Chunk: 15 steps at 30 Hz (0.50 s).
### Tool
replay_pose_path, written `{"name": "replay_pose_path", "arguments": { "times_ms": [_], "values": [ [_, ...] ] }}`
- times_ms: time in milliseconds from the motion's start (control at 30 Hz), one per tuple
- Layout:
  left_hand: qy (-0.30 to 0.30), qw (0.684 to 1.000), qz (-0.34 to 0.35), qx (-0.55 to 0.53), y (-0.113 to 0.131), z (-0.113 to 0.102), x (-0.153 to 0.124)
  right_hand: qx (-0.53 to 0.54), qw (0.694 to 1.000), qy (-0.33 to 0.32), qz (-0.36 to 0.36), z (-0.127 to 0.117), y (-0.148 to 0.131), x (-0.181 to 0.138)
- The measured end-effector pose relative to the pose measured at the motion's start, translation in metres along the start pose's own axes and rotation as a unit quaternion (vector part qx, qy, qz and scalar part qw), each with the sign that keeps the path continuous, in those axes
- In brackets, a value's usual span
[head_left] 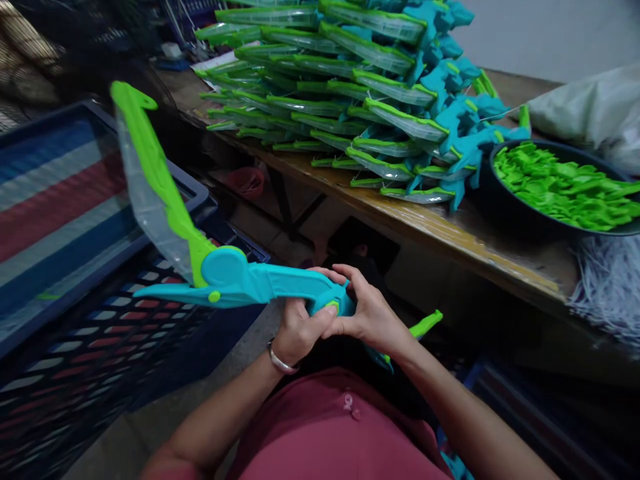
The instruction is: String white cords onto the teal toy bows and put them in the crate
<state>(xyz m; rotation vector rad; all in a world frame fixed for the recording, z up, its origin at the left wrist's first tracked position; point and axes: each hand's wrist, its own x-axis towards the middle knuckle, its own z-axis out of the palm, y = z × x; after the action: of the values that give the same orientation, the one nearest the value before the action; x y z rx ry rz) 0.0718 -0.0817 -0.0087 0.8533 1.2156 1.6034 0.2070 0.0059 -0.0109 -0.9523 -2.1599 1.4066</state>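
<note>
Both hands grip one turquoise plastic toy part (290,283) in front of my body. A long lime green arm with a clear plastic piece (155,160) rises from its far left end, beside a round turquoise disc. My left hand (303,327), with a bracelet at the wrist, is closed around the near end, its thumb by a small green cap (331,305). My right hand (370,310) wraps the same end from the right, fingers curled over the top. Another green tip (426,325) shows behind my right wrist; whether it joins the held part is hidden.
A wooden bench (450,240) bears a tall stack of similar green and turquoise parts (350,100). At its right stand a dark basin of small green pieces (560,187) and a bundle of white strands (607,287). Blue crates (100,347) with striped sheeting are at left.
</note>
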Motion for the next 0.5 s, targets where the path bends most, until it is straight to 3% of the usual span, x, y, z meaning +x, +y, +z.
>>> {"name": "replay_pose_path", "arguments": {
  "times_ms": [100,200,367,500],
  "values": [
    [0.074,0.986,-0.094,-0.115,-0.003,0.004,0.007,-0.024,0.998,0.033,-0.053,0.004,0.004,-0.002],
    [0.131,0.949,-0.166,-0.236,-0.002,0.006,0.014,-0.089,0.985,0.066,-0.132,0.007,0.004,-0.012],
    [0.148,0.908,-0.228,-0.319,0.003,0.009,0.019,-0.207,0.958,0.049,-0.192,0.011,0.001,-0.030],
    [0.133,0.918,-0.232,-0.294,-0.002,0.009,0.015,-0.251,0.946,0.073,-0.192,0.011,0.004,-0.036]
  ]
}}
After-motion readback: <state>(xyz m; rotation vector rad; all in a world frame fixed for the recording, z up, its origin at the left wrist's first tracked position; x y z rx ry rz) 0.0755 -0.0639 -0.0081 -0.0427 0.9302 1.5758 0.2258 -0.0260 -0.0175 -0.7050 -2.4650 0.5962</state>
